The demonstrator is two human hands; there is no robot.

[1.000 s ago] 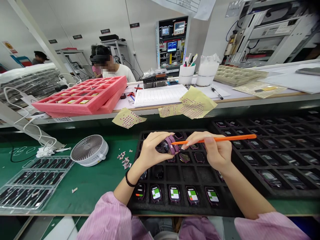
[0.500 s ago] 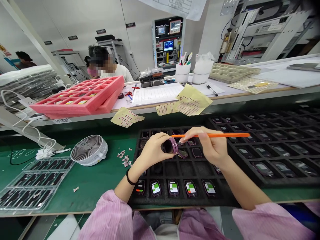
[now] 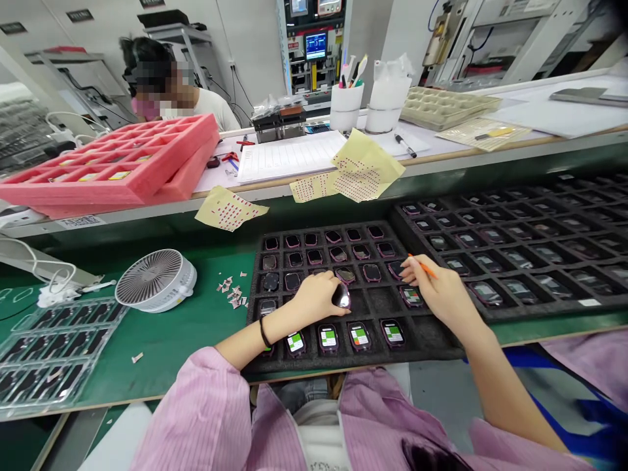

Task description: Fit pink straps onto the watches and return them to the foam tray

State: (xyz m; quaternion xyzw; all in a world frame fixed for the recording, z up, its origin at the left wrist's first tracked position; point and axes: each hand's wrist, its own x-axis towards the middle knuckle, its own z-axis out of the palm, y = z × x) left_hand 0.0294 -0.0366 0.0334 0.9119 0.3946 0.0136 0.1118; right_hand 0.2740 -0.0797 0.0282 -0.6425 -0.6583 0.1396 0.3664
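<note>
Hanging over the black foam tray, a shiny, rounded watch case is pinched by the left hand, its long axis unclear; near the tray's right side, a slim orange stick is held by the farther right hand.

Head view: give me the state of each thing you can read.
Watch: tilted, in left hand
Orange stick: held in right hand
Front-row watches: screens lit
Near black tray: partly filled
Pink trays: stacked askew
Monitor: on
Fan: cannot tell if running
</note>
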